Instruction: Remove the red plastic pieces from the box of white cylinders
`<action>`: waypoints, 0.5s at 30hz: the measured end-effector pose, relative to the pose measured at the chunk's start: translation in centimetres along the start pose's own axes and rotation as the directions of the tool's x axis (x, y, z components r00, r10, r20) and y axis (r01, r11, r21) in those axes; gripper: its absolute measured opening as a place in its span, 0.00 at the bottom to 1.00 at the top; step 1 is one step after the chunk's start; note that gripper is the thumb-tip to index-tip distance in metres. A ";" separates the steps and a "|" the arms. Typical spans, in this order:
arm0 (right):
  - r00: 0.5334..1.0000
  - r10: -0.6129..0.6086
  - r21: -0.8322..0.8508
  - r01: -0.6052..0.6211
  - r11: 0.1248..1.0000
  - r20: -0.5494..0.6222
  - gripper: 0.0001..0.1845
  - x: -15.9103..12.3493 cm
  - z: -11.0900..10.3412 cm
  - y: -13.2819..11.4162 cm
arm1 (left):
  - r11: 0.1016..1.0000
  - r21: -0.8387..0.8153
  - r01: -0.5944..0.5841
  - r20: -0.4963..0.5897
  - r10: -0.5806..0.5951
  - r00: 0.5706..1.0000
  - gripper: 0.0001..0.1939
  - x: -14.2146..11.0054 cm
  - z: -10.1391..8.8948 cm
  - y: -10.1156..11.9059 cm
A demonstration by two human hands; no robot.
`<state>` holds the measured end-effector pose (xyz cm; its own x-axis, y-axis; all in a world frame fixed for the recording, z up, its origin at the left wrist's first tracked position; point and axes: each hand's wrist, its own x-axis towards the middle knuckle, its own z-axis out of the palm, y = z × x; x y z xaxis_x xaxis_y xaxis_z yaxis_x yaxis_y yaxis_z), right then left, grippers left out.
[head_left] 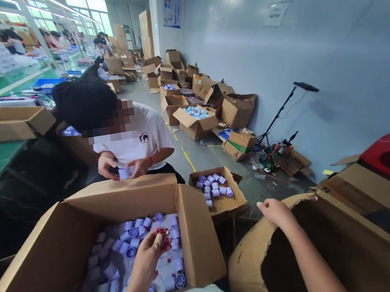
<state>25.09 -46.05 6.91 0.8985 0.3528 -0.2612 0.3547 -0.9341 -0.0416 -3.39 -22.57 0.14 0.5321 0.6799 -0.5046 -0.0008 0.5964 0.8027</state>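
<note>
No writing can be read: the blue poster (171, 6) on the far wall and the small wall notice (276, 13) perhaps carry print, too blurred.

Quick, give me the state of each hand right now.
Left hand: closed on a small red piece over the carton.
Right hand: holds nothing, resting on the brown box rim.

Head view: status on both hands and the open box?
Left hand shut on small red part over cardboard box of white cylindrical parts. Right hand rests on cardboard drum rim. Nothing obstructing.
</note>
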 end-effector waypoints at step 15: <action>0.984 -0.173 0.395 0.176 0.902 -0.045 0.19 -1.9 4.0 -1.5 | 0.997 0.061 0.046 -0.238 -0.030 0.971 0.03 3.5 -3.5 -4.0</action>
<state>21.80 -45.53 3.65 0.8342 0.5111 -0.2068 0.3762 -0.8018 -0.4643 -4.47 -21.05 -5.92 0.3151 0.7436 -0.5897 0.0751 0.5999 0.7966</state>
